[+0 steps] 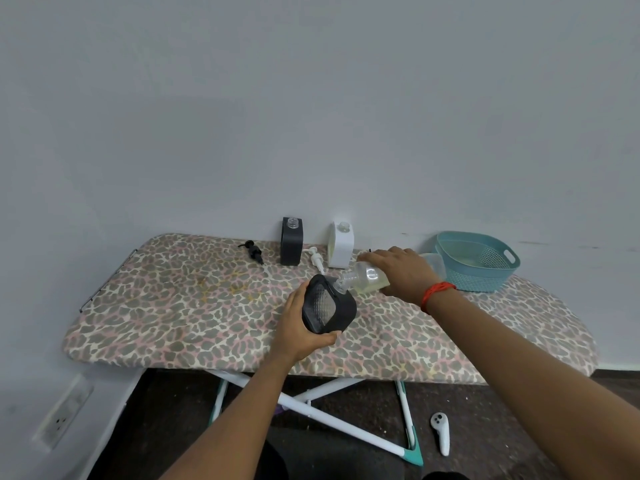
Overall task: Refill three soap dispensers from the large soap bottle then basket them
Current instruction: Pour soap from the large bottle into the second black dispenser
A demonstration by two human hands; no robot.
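Observation:
My left hand (300,329) grips a black soap dispenser (329,304), tilted over the ironing board with its open neck pointing right. My right hand (401,270) holds the large clear soap bottle (367,276) on its side, yellowish soap inside, its mouth against the dispenser's neck. A second black dispenser (291,241) and a white dispenser (341,244) stand uncapped by the wall. A black pump (252,251) and a white pump (317,259) lie on the board. The teal basket (476,260) sits at the far right.
The leopard-print ironing board (194,306) stands against a grey wall. A white controller (441,432) lies on the dark floor under the board's right side. A wall socket (62,415) is at lower left. The board's white legs (332,410) cross below.

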